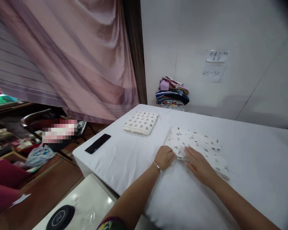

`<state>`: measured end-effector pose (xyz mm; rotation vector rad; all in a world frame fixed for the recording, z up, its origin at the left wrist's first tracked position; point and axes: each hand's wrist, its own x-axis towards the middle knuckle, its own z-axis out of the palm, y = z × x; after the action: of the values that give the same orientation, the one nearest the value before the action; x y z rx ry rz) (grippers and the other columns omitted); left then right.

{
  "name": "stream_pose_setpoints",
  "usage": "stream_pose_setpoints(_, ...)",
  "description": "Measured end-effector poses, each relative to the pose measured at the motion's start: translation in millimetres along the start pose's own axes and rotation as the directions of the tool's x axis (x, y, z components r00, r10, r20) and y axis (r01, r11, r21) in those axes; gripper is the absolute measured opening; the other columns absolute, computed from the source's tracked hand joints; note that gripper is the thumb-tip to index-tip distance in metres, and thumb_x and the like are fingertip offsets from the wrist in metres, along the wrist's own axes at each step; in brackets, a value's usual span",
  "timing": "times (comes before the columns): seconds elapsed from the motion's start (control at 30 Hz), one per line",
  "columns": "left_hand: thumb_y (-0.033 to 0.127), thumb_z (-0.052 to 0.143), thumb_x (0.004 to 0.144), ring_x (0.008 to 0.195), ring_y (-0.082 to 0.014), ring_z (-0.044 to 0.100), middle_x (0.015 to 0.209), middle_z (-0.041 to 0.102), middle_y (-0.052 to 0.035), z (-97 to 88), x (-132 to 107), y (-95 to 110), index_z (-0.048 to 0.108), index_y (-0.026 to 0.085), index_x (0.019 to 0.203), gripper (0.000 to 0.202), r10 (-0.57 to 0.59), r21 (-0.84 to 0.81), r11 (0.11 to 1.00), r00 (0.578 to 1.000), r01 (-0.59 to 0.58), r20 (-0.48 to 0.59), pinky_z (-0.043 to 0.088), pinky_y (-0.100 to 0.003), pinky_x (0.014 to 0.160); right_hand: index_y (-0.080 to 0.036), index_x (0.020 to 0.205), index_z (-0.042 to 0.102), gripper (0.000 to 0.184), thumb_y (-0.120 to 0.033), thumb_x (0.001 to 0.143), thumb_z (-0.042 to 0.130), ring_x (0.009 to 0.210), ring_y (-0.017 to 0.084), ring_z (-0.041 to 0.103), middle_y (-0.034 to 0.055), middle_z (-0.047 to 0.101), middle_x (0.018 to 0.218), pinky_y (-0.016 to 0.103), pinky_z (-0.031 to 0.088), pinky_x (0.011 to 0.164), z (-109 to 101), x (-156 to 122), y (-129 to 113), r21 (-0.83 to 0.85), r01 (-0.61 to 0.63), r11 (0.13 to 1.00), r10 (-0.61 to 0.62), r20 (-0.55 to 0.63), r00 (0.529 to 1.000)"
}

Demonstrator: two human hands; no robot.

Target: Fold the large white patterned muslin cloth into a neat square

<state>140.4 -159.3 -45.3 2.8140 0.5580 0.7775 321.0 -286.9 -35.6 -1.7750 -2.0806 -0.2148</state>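
Observation:
A folded white cloth [196,140] with small grey and dark prints lies in front of me on the white-covered table. My left hand [165,157], a bracelet on its wrist, is closed over the near left corner, fingers curled on the edge. Lying flat with fingers stretched out, my right hand [198,163] presses on the near part of the same cloth. A second folded cloth [141,121], cream with rows of grey prints, rests farther left and touches neither hand.
On the white table [259,153] a black phone [97,143] lies near the left edge. Clothes [172,92] are piled against the back wall. A pink curtain [98,64] hangs at left, above a chair [36,123]. A pale cabinet with a black round object [60,218] stands at front left.

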Motion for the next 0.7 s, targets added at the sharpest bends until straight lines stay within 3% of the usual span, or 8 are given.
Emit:
stream_pose_setpoints(0.17, 0.032, 0.045, 0.088, 0.086, -0.0172, 0.052, 0.082, 0.062, -0.0040, -0.7, -4.2, -1.4, 0.064, 0.022, 0.078, 0.024, -0.142, -0.039, 0.990, 0.986, 0.139, -0.089, 0.037, -0.035, 0.080, -0.018, 0.140, 0.029, 0.056, -0.036, 0.089, 0.039, 0.130, 0.025, 0.032, 0.0099, 0.039, 0.139, 0.048, 0.032, 0.103, 42.5, -0.5, -13.5, -0.110, 0.040, 0.993, -0.039, 0.007, 0.999)
stream_pose_setpoints(0.3, 0.028, 0.051, 0.085, 0.082, -0.0164, 0.052, 0.078, 0.061, -0.0025, 0.7, 3.6, -2.5, 0.062, 0.021, 0.073, 0.018, -0.276, -0.134, 0.957, 0.947, 0.256, -0.166, 0.039, -0.033, 0.077, -0.017, 0.142, 0.024, 0.058, -0.037, 0.090, 0.038, 0.131, 0.025, 0.029, 0.0090, 0.035, 0.142, 0.046, 0.029, 0.103, 48.9, -5.9, -12.9, -0.143, 0.042, 0.989, -0.044, -0.011, 0.999)
stream_pose_setpoints(0.47, 0.021, 0.058, 0.077, 0.083, -0.0176, 0.052, 0.084, 0.060, -0.0029, 1.5, 25.6, -13.2, 0.060, 0.020, 0.076, 0.003, -0.537, -0.241, 0.838, 0.821, 0.490, -0.196, 0.041, -0.032, 0.077, -0.018, 0.141, 0.027, 0.057, -0.037, 0.089, 0.038, 0.131, 0.026, 0.029, 0.0087, 0.035, 0.142, 0.046, 0.028, 0.103, 46.0, -5.1, -13.1, -0.144, 0.036, 0.989, -0.038, -0.012, 0.999)
stream_pose_setpoints(0.7, 0.032, 0.066, 0.070, 0.077, -0.0181, 0.054, 0.080, 0.058, -0.0024, 3.6, 41.8, -19.4, 0.054, 0.020, 0.070, 0.017, -0.731, -0.255, 0.663, 0.682, 0.704, -0.018, 0.041, -0.031, 0.068, -0.020, 0.138, 0.033, 0.051, -0.038, 0.090, 0.037, 0.130, 0.026, 0.029, 0.0073, 0.035, 0.142, 0.045, 0.028, 0.103, 41.6, -4.7, -17.1, -0.153, 0.031, 0.988, -0.032, -0.005, 0.999)
